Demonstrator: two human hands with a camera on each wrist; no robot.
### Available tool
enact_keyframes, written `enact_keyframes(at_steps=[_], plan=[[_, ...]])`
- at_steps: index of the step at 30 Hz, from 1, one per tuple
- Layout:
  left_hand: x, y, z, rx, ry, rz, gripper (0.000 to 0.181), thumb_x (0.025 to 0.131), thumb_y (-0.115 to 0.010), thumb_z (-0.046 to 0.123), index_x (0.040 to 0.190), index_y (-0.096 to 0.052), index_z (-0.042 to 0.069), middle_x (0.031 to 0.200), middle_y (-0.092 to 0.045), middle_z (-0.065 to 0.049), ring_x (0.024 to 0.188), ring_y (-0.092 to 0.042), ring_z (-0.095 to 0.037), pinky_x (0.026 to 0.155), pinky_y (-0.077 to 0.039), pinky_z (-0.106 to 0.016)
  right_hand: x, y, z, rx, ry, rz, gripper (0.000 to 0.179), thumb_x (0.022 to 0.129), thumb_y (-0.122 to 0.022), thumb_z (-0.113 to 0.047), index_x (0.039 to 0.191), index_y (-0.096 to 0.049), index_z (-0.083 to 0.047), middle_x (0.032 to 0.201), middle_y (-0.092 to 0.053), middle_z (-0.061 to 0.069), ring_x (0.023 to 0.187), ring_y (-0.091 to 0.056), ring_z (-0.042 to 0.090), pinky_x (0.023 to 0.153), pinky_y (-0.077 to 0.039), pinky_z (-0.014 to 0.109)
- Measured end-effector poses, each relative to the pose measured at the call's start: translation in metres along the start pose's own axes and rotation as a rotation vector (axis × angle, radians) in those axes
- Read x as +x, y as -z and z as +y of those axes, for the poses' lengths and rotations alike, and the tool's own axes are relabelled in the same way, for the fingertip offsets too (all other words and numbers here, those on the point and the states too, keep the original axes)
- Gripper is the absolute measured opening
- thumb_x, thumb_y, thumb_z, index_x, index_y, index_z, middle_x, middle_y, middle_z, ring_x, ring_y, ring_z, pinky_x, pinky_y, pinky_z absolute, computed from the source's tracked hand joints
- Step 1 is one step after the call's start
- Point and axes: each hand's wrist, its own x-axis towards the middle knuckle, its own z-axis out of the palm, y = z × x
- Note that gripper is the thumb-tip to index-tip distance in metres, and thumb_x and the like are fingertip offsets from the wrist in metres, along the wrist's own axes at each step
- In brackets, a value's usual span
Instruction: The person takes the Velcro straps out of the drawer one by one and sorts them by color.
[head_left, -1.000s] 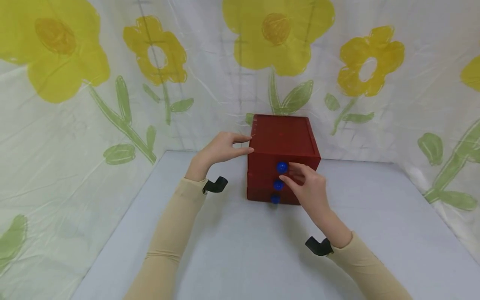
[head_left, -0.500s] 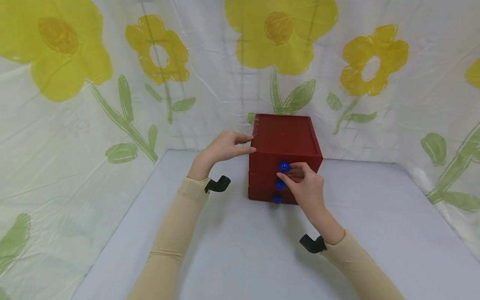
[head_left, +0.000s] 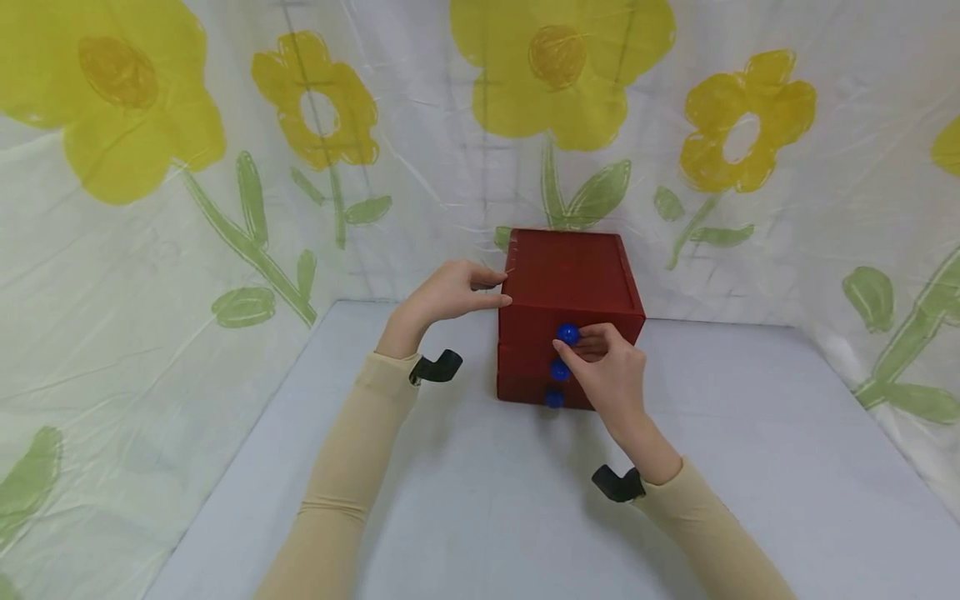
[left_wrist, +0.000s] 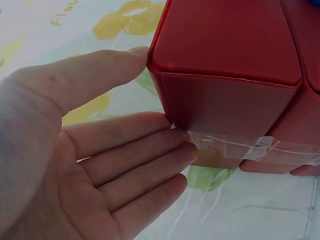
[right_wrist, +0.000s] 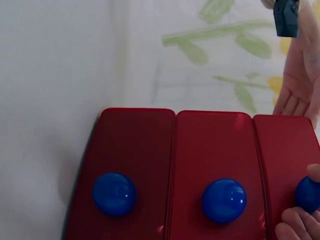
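Note:
A red chest of drawers (head_left: 566,271) has three drawers, one above another, each with a round blue knob. My right hand (head_left: 617,371) pinches the top knob (head_left: 567,335) between thumb and fingers; the right wrist view shows the thumb on one side of that knob (right_wrist: 306,194) and fingertips on the other. Below it are the middle knob (head_left: 559,370) and the bottom knob (head_left: 554,398). With fingers straight, my left hand (head_left: 448,293) is at the chest's upper left edge, thumb tip at the front corner (left_wrist: 150,60). All drawers appear pushed in.
The chest stands at the back of a white table (head_left: 465,500). Behind it and along the sides hangs a white curtain (head_left: 420,108) printed with yellow flowers. Clear tape (left_wrist: 240,147) runs along the chest's side. A black bracket (head_left: 618,483) sits at my right wrist.
My right hand has shifted a little left, and its thumb and fingers have come round the top knob. My left hand stays at the chest's edge. The chest looks unmoved.

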Motion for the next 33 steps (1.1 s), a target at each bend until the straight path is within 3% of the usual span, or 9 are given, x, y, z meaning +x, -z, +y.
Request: enact_keyframes(at_steps=[7,16,33], plan=[[0.001,0.001,0.001,-0.023,0.009,-0.004,0.053,0.085,-0.068,0.042,0.13,-0.06,0.015,0.13,-0.06,-0.002,0.12,-0.056,-0.017,0.097,-0.048,-0.034,0.001,0.0,0.0,-0.003,-0.003,0.009,0.039,0.073,-0.083,-0.029,0.092,-0.065,-0.001,0.081,-0.072,0.012,0.069,-0.07,0.02,0.062,-0.057,0.026],[0.003,0.0,-0.002,-0.036,0.002,0.002,0.053,0.084,-0.069,0.042,0.129,-0.061,0.015,0.129,-0.061,0.0,0.118,-0.057,-0.016,0.096,-0.048,-0.034,-0.003,0.002,-0.002,-0.013,-0.026,-0.005,0.037,0.072,-0.083,-0.027,0.09,-0.064,-0.002,0.078,-0.072,0.01,0.066,-0.069,0.018,0.059,-0.053,0.016],[0.002,0.001,-0.001,-0.055,0.007,0.001,0.054,0.084,-0.069,0.043,0.129,-0.061,0.015,0.13,-0.061,-0.004,0.118,-0.058,-0.018,0.096,-0.048,-0.036,-0.016,0.012,-0.013,-0.01,-0.025,-0.037,0.035,0.072,-0.084,-0.025,0.09,-0.063,-0.004,0.079,-0.072,0.008,0.066,-0.07,0.016,0.061,-0.053,0.014]])
